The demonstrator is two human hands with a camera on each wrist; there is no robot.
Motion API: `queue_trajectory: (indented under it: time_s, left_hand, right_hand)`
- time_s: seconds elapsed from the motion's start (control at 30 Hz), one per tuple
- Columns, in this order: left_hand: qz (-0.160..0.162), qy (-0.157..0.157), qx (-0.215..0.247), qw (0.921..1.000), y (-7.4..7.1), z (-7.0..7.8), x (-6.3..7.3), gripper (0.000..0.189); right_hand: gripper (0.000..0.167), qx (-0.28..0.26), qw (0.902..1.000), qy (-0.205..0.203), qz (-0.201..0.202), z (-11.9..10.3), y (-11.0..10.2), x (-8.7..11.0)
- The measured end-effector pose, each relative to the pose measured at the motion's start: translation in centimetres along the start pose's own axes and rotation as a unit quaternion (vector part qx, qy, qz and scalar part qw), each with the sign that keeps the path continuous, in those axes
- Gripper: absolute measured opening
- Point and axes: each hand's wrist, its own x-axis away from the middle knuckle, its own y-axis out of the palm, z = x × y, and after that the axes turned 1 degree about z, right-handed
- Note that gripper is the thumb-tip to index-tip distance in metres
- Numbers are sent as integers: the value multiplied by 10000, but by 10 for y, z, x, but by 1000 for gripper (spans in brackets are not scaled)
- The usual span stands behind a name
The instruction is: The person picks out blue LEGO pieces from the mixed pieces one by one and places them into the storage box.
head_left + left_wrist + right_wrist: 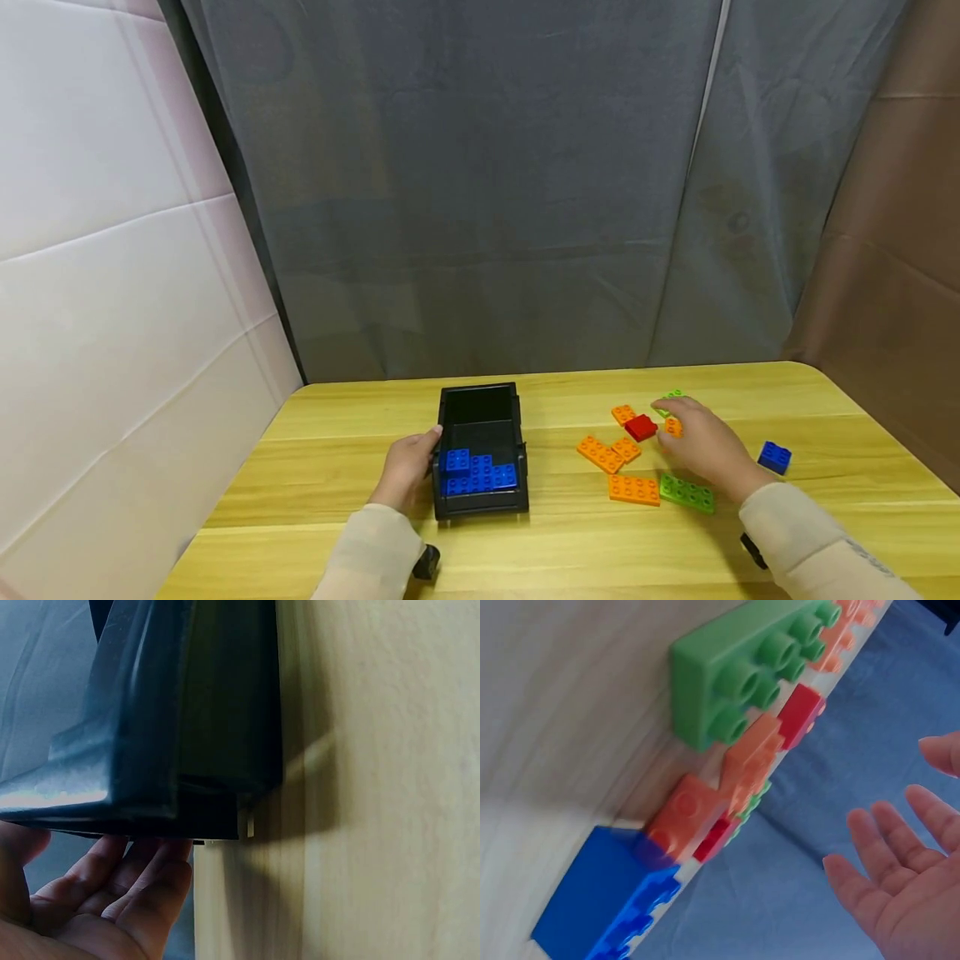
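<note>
My left hand (406, 468) grips the left wall of a black box (482, 507), thumb at the rim and fingertips against the outer side. Several blue toy bricks (480, 475) sit in the near part of the box. Above the loose bricks hovers my right hand (705, 444), fingers apart and nothing held, as the right wrist view also shows. Nearest to it are a red brick (641, 427), a small orange brick (673, 427) and a partly hidden green brick (671, 395).
More orange bricks (633, 490) and a long green brick (687, 492) lie closer to me. A blue brick (774, 457) is right of my right hand. The wooden table (315, 467) ends at a grey curtain (480, 208).
</note>
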Motion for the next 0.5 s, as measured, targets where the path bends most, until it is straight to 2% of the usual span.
queue_trajectory:
  time_s: [0.23, 0.5]
  left_hand:
    - [37, -31, 23, 10000, 0, -1, -1, 47]
    - [24, 19, -38, 10000, -2, 0, 0, 48]
  right_hand:
    - [50, -53, 9996, 251, -126, 11, -7, 4]
    - [51, 68, 9981, 607, -11, 27, -15, 6]
